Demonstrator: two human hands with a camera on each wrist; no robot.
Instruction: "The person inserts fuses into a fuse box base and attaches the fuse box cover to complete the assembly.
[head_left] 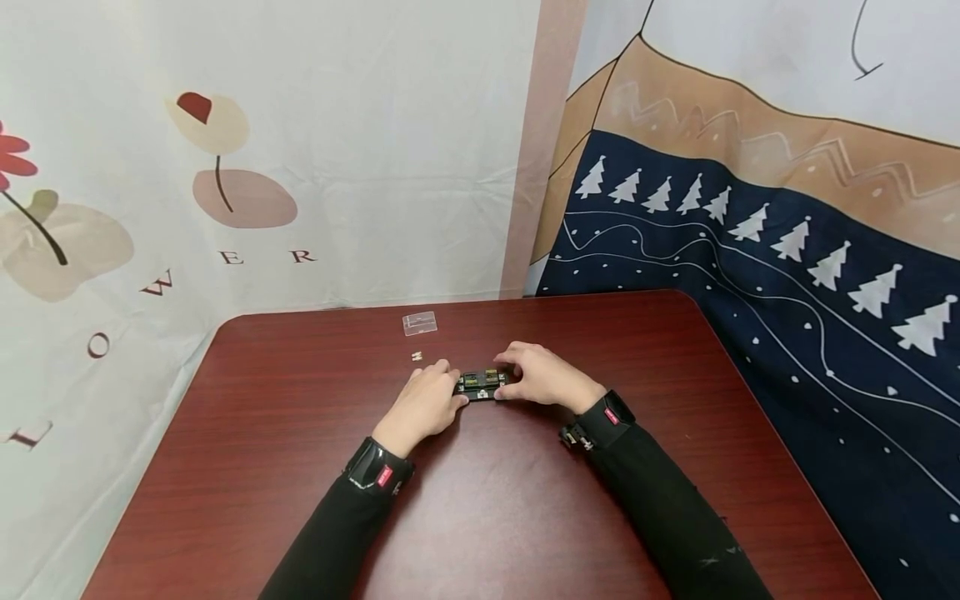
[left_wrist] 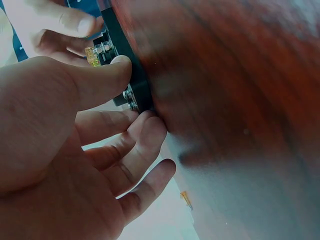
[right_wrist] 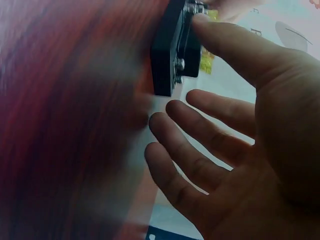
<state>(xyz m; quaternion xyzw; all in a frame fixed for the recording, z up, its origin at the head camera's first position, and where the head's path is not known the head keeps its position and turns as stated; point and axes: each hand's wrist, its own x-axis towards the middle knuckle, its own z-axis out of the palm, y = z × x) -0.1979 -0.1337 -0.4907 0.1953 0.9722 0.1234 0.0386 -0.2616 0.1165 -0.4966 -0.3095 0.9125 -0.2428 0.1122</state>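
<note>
A black rectangular block (head_left: 481, 385) with metal screws and clear yellow pieces lies on the table between the two hands. My left hand (head_left: 426, 400) holds its left end. In the left wrist view, the left thumb (left_wrist: 112, 75) presses on the black block (left_wrist: 134, 70) and the fingertips sit at its end. My right hand (head_left: 547, 377) is at the block's right end. Seen from the right wrist, the right thumb (right_wrist: 235, 42) touches the block (right_wrist: 162, 65), while the other fingers (right_wrist: 172, 135) are spread and apart from it.
Some tiny pale pieces (head_left: 416, 356) lie behind the left hand on the reddish-brown table (head_left: 247, 450). Farther back is a clear plastic lid or tray (head_left: 419, 323). Printed curtains (head_left: 405, 167) hang behind the table's far edge and along its right side.
</note>
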